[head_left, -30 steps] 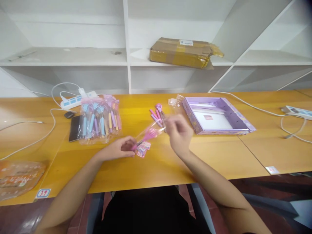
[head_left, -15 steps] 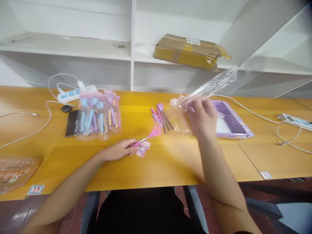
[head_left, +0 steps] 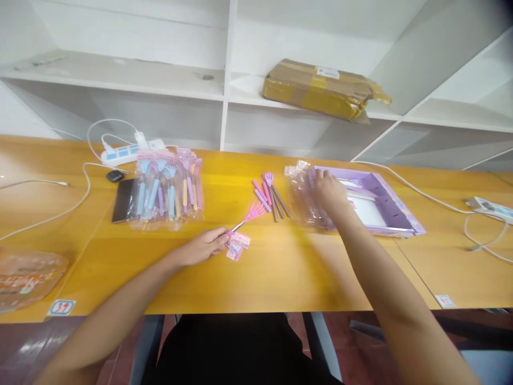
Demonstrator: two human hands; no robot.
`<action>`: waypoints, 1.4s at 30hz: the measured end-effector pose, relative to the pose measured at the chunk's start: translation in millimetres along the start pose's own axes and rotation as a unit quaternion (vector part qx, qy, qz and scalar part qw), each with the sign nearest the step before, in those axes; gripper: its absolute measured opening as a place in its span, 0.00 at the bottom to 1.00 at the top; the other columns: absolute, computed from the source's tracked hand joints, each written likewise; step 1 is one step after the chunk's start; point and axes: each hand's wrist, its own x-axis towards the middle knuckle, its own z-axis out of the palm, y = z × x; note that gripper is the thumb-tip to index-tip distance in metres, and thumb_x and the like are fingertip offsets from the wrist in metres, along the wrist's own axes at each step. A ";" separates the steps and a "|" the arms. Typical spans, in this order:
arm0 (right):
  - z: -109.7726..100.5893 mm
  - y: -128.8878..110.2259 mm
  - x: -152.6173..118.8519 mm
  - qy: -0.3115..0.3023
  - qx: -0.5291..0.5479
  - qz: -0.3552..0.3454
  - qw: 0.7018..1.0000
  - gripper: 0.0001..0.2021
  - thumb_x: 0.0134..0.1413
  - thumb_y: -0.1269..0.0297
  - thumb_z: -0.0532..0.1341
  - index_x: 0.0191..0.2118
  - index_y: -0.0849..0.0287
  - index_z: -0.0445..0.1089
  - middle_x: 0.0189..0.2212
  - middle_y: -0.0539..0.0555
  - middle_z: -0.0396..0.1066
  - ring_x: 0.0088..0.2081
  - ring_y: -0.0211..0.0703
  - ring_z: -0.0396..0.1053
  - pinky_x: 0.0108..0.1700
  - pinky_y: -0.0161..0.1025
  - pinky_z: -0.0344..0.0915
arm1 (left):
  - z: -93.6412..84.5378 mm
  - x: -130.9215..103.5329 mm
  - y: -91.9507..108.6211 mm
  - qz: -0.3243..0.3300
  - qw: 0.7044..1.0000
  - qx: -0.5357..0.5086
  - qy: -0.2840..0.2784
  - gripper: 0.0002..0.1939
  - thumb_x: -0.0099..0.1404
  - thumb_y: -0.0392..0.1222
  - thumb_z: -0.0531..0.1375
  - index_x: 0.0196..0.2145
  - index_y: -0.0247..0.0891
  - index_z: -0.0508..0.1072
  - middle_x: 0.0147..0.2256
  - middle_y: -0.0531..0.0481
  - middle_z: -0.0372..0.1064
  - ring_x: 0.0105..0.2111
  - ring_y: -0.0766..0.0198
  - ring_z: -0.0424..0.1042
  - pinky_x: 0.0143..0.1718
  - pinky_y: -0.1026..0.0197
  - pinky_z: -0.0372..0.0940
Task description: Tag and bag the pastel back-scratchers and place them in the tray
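Note:
My left hand (head_left: pixel 212 244) is closed round the handle of a pink back scratcher (head_left: pixel 254 212), its claw pointing up and right. Pink printed cards (head_left: pixel 238 245) lie against the handle. My right hand (head_left: pixel 329 188) is curled on the clear plastic bags (head_left: pixel 301 192), at the left rim of a purple box (head_left: pixel 395 200); its fingertips are hidden. Between the hands lie a loose pink claw head (head_left: pixel 268 178), pink and lilac handles (head_left: pixel 262 197) and several metal rods (head_left: pixel 276 207).
Bagged back scratchers (head_left: pixel 166 187) lie on a dark flat object (head_left: pixel 121 200) at the left, by a power strip (head_left: pixel 120 154). A taped carton (head_left: pixel 316 88) rests on the shelf. Another power strip (head_left: pixel 491 208) sits far right, and an orange-printed bag (head_left: pixel 30 280) far left.
My right hand has come down with the plastic bag that it held up, onto the bags beside the purple box. My left hand keeps its hold on the back scratcher.

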 end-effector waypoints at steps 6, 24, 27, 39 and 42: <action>-31.9 -96.5 -95.2 -0.200 0.344 -0.255 0.881 0.19 0.61 0.46 0.71 0.36 0.55 0.69 0.28 0.51 0.70 0.28 0.42 0.65 0.31 0.37 0.60 | 15.6 1.1 -4.3 0.068 0.926 0.342 0.141 0.13 0.76 0.50 0.59 0.36 0.41 0.68 0.31 0.51 0.65 0.30 0.62 0.62 0.34 0.60 0.55; -29.9 -211.4 -205.4 -0.322 0.882 0.077 0.336 0.33 0.66 0.43 0.64 0.23 0.53 0.44 0.19 0.39 0.39 0.19 0.30 0.34 0.22 0.37 0.31 | 24.1 31.4 17.4 0.340 0.537 0.730 0.254 0.21 0.73 0.25 0.55 0.23 0.39 0.66 0.19 0.53 0.63 0.20 0.63 0.64 0.24 0.57 0.46; -33.5 -206.9 -214.1 -0.277 0.899 0.107 0.320 0.33 0.64 0.44 0.67 0.23 0.53 0.44 0.18 0.39 0.39 0.18 0.29 0.34 0.22 0.36 0.31 | 31.3 46.2 21.2 0.387 0.512 0.734 0.221 0.20 0.73 0.24 0.56 0.24 0.39 0.66 0.20 0.53 0.64 0.21 0.63 0.66 0.23 0.57 0.47; -45.6 -95.0 -258.9 -0.121 0.866 0.116 0.472 0.31 0.71 0.48 0.59 0.20 0.54 0.46 0.18 0.42 0.39 0.18 0.32 0.37 0.22 0.38 0.38 | -97.2 19.0 34.7 0.059 0.661 0.705 0.251 0.13 0.72 0.33 0.55 0.30 0.37 0.74 0.24 0.48 0.70 0.26 0.57 0.72 0.32 0.59 0.61; -52.4 -49.3 -224.0 -0.077 0.771 0.041 0.631 0.26 0.68 0.50 0.64 0.21 0.55 0.60 0.20 0.48 0.55 0.23 0.38 0.57 0.26 0.38 0.55 | -95.5 27.9 34.6 -0.031 0.699 0.670 0.249 0.07 0.73 0.39 0.57 0.41 0.37 0.75 0.33 0.43 0.77 0.33 0.51 0.77 0.36 0.55 0.66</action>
